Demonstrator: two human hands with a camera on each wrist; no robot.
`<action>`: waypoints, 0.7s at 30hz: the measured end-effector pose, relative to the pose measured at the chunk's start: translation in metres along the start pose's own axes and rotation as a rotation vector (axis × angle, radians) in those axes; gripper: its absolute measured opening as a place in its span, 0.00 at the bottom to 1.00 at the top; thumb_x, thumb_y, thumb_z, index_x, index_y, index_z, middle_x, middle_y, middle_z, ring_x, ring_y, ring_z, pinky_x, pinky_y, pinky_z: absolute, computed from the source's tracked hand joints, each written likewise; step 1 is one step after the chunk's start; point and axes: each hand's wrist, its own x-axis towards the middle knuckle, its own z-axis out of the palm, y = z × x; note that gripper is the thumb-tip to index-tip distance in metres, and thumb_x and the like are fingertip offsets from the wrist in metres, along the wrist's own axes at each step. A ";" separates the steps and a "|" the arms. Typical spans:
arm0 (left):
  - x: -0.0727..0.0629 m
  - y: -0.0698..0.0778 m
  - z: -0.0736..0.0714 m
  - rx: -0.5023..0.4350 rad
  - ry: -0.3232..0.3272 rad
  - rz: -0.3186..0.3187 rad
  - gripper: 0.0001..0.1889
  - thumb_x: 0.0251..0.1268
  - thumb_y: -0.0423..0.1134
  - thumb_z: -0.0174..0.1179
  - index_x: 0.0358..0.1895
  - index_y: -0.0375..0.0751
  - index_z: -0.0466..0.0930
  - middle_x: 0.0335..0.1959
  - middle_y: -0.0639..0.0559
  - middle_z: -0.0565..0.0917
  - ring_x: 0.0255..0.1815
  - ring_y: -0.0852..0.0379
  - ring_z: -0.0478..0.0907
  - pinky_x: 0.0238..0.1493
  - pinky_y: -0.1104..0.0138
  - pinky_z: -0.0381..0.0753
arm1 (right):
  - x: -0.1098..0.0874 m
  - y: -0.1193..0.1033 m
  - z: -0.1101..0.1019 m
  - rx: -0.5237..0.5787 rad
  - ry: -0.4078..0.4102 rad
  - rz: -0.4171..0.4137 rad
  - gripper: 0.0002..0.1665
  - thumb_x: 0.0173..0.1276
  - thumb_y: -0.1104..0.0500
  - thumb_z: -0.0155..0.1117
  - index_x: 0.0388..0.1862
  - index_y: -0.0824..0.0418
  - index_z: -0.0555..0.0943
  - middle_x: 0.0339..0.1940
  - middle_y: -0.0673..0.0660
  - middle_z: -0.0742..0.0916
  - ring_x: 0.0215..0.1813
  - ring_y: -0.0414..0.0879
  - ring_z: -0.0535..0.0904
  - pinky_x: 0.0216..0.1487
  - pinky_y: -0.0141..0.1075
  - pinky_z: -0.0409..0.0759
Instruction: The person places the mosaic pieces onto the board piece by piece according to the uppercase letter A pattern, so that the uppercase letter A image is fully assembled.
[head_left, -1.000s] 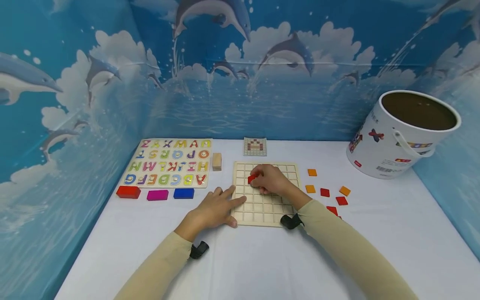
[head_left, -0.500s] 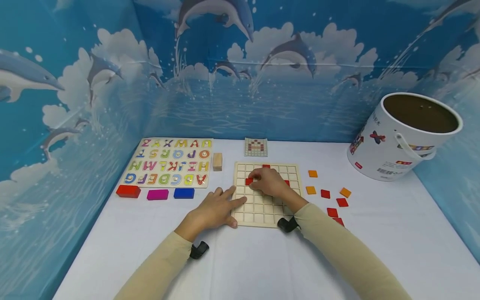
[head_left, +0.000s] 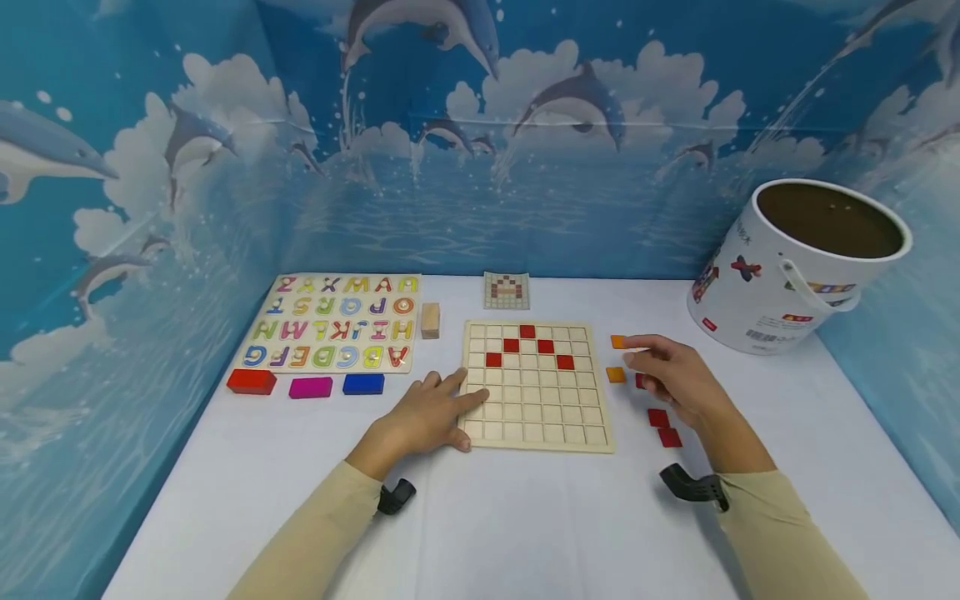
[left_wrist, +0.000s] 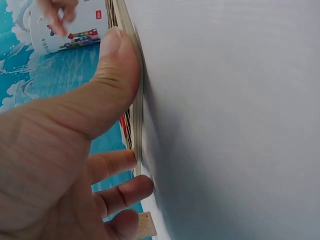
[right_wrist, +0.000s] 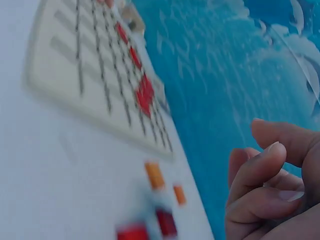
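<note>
A pale wooden grid board lies on the white table, with several red square tiles set in its upper cells in a peaked shape. My left hand rests on the board's left edge, fingers spread; the left wrist view shows the thumb along the board's side. To the right of the board, my right hand hovers over loose tiles, its fingers loosely bent with nothing between them. Its fingertips overlap one orange tile. A second orange tile and red tiles lie beside and below it; some are hidden.
A small pattern card lies behind the board. At the left are an alphabet puzzle board, a plain wooden block, and red, magenta and blue blocks. A white bucket stands at the back right.
My right hand has let go of a red tile in a left cell of the board and moved right to the loose tiles. My left hand has stayed on the board's edge.
</note>
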 end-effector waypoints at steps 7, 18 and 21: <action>0.002 0.001 0.001 -0.006 -0.010 -0.006 0.45 0.57 0.60 0.68 0.80 0.62 0.62 0.83 0.41 0.54 0.62 0.45 0.65 0.61 0.50 0.67 | -0.027 0.042 -0.053 0.020 0.043 0.084 0.35 0.74 0.45 0.65 0.75 0.53 0.68 0.42 0.45 0.81 0.33 0.44 0.75 0.31 0.30 0.73; 0.001 0.001 0.002 -0.006 -0.009 -0.008 0.44 0.58 0.61 0.67 0.79 0.63 0.62 0.83 0.42 0.54 0.63 0.45 0.64 0.62 0.49 0.67 | -0.034 0.062 -0.070 -0.243 0.050 0.116 0.40 0.74 0.45 0.65 0.78 0.60 0.65 0.48 0.55 0.77 0.36 0.48 0.74 0.31 0.35 0.74; 0.001 0.002 0.001 -0.005 -0.008 -0.012 0.44 0.57 0.61 0.67 0.79 0.63 0.62 0.83 0.42 0.55 0.63 0.45 0.64 0.61 0.49 0.67 | -0.031 0.062 -0.068 -0.309 0.050 0.125 0.41 0.73 0.46 0.65 0.79 0.60 0.64 0.48 0.60 0.76 0.35 0.49 0.72 0.31 0.36 0.74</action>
